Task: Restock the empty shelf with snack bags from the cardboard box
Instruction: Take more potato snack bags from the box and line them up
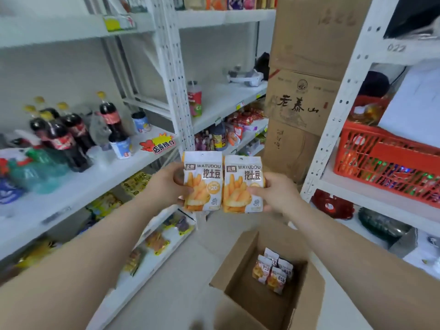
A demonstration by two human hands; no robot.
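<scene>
Two white and orange snack bags are held upright side by side in front of me. My left hand grips the left snack bag by its left edge. My right hand pinches the right snack bag at its lower right. Below them on the floor stands the open cardboard box, with several more snack bags lying in its far corner. A nearly bare white shelf runs ahead at middle height, beyond the bags.
Cola bottles, cups and a price sign fill the left shelf. Lower shelves hold yellow and mixed snack packs. Stacked brown cartons rise ahead on the right. A red basket sits on the right rack. A drink bottle stands on the bare shelf.
</scene>
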